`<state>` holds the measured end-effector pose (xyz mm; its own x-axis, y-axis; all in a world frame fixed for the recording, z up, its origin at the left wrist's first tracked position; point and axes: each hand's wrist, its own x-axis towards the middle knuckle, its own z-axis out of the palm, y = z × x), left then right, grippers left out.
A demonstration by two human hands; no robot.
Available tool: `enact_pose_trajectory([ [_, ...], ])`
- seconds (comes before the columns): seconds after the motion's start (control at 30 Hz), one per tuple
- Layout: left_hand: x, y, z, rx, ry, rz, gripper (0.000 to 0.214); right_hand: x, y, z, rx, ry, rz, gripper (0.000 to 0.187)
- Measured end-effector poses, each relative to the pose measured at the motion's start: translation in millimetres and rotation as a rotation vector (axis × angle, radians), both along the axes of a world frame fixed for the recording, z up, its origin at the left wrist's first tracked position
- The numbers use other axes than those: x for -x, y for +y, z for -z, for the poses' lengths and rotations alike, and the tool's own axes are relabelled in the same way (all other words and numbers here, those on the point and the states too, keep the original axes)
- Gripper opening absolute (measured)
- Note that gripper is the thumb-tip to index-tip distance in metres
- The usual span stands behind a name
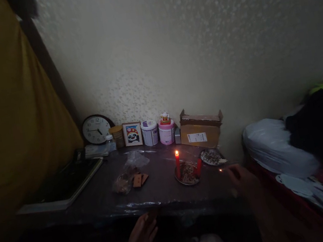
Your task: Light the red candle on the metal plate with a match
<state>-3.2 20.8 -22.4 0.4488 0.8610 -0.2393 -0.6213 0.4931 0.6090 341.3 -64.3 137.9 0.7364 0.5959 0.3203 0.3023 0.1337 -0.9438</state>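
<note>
My right hand point(241, 176) pinches a match at the table's right side, its small tip point(220, 170) glowing. Left of it, a metal plate point(177, 180) of small pale bits holds a lit red candle point(178, 163) upright and a shorter unlit red candle point(199, 167), slightly tilted. A second plate point(212, 158) carries dark burnt bits and several pale sticks. Below the table's front edge, my left hand point(142, 233) is closed around a dim brown matchbox point(152, 215). More brown matchboxes point(137, 180) lie on the table beside a clear plastic bag point(122, 184).
Along the wall stand a round clock point(96, 130), a panda picture point(132, 134), two tins point(150, 133), a lucky-cat figurine point(165, 117) and a cardboard box point(201, 133). A large flat book point(76, 182) lies left. White bags point(271, 143) are piled at right. The room is dim.
</note>
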Motion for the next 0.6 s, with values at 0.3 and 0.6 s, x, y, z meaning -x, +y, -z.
enact_pose_trajectory([
  [0.3, -1, -2, -7.4, 0.03, 0.025, -0.02, 0.029, 2, -3, 8.1, 0.085, -0.047, -0.062, 0.022],
  [0.6, 0, 3, -4.1, 0.075, 0.008, -0.004, 0.024, -27, 3, 38.9, 0.104, -0.015, -0.019, 0.022],
])
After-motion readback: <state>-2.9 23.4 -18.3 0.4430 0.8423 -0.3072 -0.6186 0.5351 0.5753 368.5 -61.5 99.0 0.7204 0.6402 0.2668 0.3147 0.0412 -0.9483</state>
